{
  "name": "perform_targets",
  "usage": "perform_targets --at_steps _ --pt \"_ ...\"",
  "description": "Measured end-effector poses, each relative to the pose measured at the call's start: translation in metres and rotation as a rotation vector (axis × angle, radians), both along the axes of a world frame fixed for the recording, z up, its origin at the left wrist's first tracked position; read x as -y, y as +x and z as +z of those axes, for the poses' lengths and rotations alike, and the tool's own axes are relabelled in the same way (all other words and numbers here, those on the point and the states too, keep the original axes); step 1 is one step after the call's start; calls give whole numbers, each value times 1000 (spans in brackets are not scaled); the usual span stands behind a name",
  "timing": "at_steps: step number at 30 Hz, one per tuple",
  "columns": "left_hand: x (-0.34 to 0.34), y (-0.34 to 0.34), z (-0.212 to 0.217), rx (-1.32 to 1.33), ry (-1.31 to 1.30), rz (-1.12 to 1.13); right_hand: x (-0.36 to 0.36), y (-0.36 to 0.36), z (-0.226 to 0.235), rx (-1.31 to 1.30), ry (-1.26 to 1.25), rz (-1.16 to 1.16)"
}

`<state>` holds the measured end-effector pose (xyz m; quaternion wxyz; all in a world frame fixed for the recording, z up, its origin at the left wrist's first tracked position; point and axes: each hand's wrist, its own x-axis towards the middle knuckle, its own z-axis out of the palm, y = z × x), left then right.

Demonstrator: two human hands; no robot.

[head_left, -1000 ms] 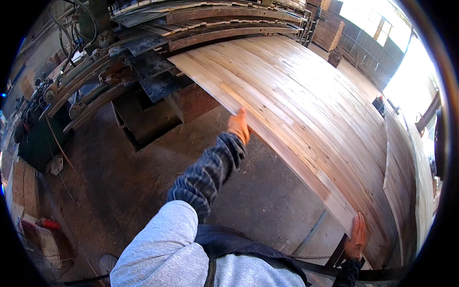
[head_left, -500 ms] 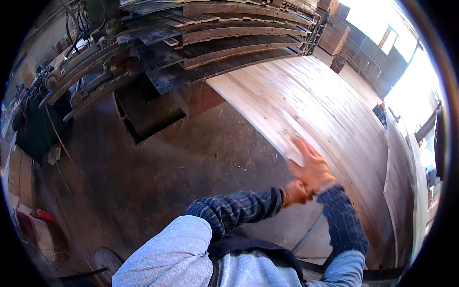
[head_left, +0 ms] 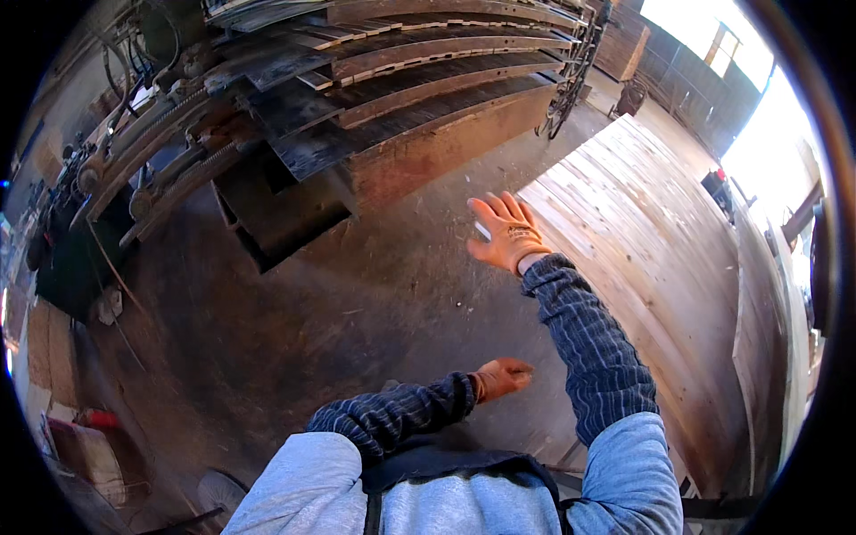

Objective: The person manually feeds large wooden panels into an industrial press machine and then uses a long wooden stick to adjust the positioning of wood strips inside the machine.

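My right hand (head_left: 510, 234), in an orange work glove, is raised with its fingers spread, beside the left edge of a wide pale wooden panel (head_left: 642, 241). A small whitish bit shows between the thumb and forefinger; I cannot tell whether it lies in the hand or behind it. Lower down, in front of my body, my left hand (head_left: 503, 379) wears a matching glove. Its fingers are curled together and no object shows in them. The panel, made of joined strips, lies on my right and slants away from me.
A press-like rack (head_left: 446, 89) with several dark shelves stands ahead, thin wood pieces along its edges. To its left is machinery with threaded rods (head_left: 169, 178). An open dark metal box (head_left: 285, 218) juts out below. More boards (head_left: 774, 357) stand at far right.
The panel has shifted right, away from the rack, and its motion blur is gone. My hands have separated: the right reached forward and left with fingers spread, the left drew back lower.
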<state>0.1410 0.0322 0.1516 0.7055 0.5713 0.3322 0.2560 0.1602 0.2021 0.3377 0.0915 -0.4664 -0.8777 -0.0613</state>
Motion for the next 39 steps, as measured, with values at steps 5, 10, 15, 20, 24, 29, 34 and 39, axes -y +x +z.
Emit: perform_targets --at_steps 5,10,15,20,24,29,34,39 --pt "2 -9 -3 -32 -48 19 33 56 10 -12 -165 -28" --pt "8 -38 -8 -117 -145 69 86 117 3 13 -83 -110" --pt "28 -76 -16 -36 -373 185 154 180 11 9 -60 -242" --pt "42 -97 -29 38 -564 310 217 241 9 14 55 -537" --pt "37 -71 -28 13 -559 315 261 289 2 13 137 -701" --pt "39 -24 -26 9 -548 183 318 353 -5 60 85 -833" --pt "37 5 -26 -24 -558 77 360 402 -9 161 79 -943" --pt "30 9 -42 -84 -555 82 370 414 0 67 36 -957"
